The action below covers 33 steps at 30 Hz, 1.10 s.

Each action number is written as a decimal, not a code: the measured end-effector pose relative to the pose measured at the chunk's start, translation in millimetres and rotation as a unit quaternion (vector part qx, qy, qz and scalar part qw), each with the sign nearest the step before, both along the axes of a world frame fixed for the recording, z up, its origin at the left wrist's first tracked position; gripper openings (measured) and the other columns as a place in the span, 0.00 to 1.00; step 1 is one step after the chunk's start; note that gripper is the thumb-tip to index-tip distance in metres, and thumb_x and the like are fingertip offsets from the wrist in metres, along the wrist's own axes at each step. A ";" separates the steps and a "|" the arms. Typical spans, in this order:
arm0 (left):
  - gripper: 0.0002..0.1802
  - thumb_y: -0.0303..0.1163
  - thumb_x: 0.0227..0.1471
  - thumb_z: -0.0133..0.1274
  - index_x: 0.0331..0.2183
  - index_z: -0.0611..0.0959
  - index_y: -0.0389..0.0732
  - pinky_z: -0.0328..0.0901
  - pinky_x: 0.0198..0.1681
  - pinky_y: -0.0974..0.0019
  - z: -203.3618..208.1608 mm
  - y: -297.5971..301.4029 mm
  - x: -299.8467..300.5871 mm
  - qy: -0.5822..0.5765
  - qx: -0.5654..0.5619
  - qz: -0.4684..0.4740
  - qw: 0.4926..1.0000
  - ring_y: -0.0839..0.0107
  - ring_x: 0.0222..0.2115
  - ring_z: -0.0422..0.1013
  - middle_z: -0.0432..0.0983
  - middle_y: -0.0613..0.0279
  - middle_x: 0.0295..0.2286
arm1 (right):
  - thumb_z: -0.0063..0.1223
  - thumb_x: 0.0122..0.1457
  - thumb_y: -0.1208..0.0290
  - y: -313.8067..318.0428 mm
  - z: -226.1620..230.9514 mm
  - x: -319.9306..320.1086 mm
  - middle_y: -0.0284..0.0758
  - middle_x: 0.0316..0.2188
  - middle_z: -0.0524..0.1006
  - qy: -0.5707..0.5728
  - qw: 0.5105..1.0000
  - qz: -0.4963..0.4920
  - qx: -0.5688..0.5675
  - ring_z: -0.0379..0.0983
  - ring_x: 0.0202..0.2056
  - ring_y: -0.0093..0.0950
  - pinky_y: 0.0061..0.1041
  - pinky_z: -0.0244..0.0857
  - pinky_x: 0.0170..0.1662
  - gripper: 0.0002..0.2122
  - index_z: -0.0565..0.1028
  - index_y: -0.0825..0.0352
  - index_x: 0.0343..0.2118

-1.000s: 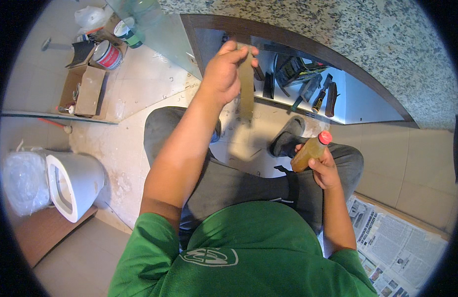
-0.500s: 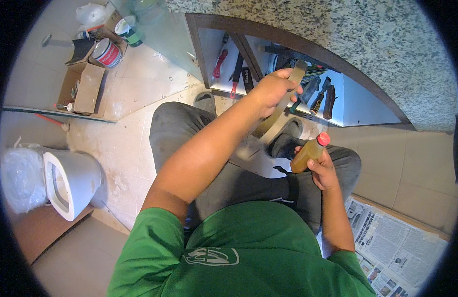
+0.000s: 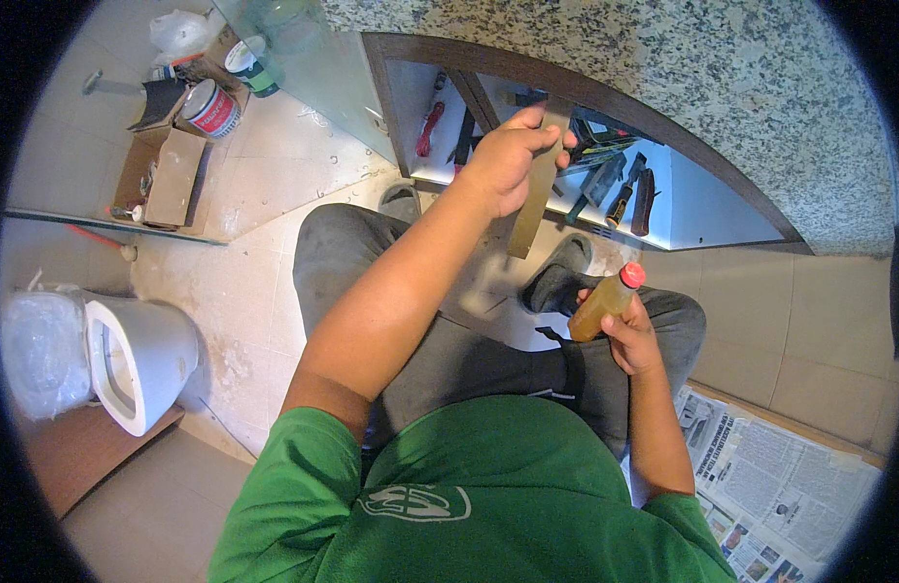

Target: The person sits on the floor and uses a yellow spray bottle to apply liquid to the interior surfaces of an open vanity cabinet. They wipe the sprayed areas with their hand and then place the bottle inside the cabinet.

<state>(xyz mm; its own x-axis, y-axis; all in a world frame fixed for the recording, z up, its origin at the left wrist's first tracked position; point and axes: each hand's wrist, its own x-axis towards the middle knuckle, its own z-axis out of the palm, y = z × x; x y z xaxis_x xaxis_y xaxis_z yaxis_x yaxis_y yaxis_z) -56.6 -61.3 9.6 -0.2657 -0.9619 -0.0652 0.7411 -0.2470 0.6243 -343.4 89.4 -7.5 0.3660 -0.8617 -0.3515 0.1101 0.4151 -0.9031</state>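
Both hands are busy: left hand grips a flat strip, right hand clasps a bottle (red-capped), seemingly ready for applying its contents.

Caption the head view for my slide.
Left hand holds a flat strip; right hand grips a red-capped bottle.

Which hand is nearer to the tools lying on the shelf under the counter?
Left. The left hand, holding a flat strip, is raised just in front of the tools. The right hand holds a red-capped bottle lower, over the lap.
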 end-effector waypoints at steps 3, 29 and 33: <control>0.10 0.29 0.60 0.51 0.44 0.75 0.41 0.67 0.39 0.64 -2.7 0.4 9.2 0.025 -0.009 0.008 1.000 0.67 0.32 0.71 0.75 0.60 0.36 | 0.68 0.52 0.64 -0.1 1.2 0.7 0.44 0.51 0.75 -0.002 1.000 0.001 -0.001 0.71 0.54 0.37 0.40 0.62 0.60 0.32 0.64 0.68 0.57; 0.18 0.28 0.61 0.47 0.53 0.71 0.46 0.67 0.40 0.64 -7.5 102.8 78.8 0.019 0.043 0.193 0.980 0.67 0.34 0.70 0.73 0.61 0.37 | 0.67 0.51 0.63 -1.1 5.3 2.3 0.45 0.50 0.74 -0.066 0.996 0.027 -0.054 0.72 0.52 0.37 0.39 0.65 0.57 0.32 0.64 0.69 0.56; 0.17 0.28 0.60 0.46 0.51 0.72 0.41 0.68 0.40 0.64 -17.7 101.1 74.2 0.007 0.078 0.196 0.977 0.66 0.34 0.72 0.74 0.60 0.37 | 0.67 0.51 0.64 -0.2 3.3 -2.1 0.44 0.50 0.74 -0.065 0.997 0.019 -0.048 0.72 0.52 0.37 0.38 0.64 0.57 0.32 0.64 0.69 0.57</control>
